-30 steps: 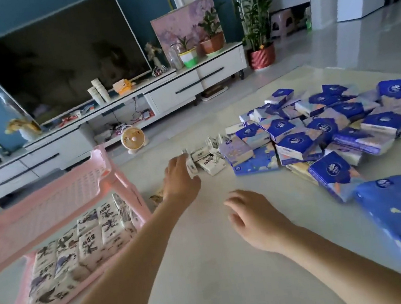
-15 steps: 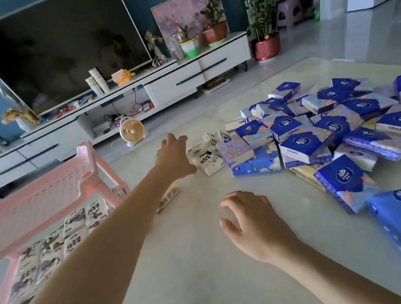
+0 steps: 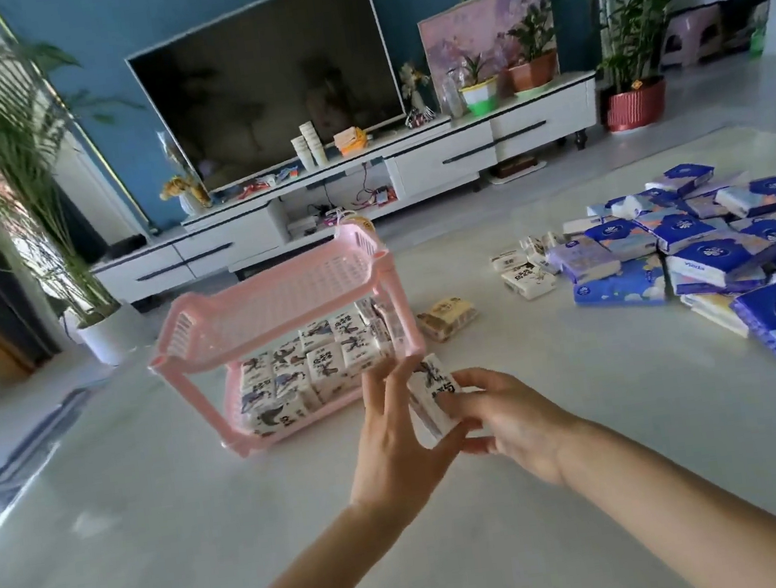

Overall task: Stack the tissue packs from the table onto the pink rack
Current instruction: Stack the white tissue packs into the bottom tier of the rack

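Observation:
The pink two-tier rack (image 3: 279, 302) stands on the pale table (image 3: 186, 538), left of centre. Its lower tier is packed with several white tissue packs with black print (image 3: 317, 371); its top tier holds nothing. Just in front of the rack's right corner, both hands hold one white printed tissue pack (image 3: 430, 393) above the table. My left hand (image 3: 394, 439) pinches its left side with straight fingers and the thumb underneath. My right hand (image 3: 499, 419) grips its right side with curled fingers. More small white packs (image 3: 528, 281) and a pile of blue packs (image 3: 713, 254) lie at the right.
A yellowish pack (image 3: 447, 318) lies just right of the rack. The table's left edge (image 3: 21, 466) runs diagonally. Beyond the table stand a white TV cabinet (image 3: 447, 159) with a TV (image 3: 268, 88), and a tall plant (image 3: 21, 192) at the left.
My left hand reached to the small white packs, took one and brought it back in front of the rack. My right hand rose from the table and gripped the same pack. The view turned left.

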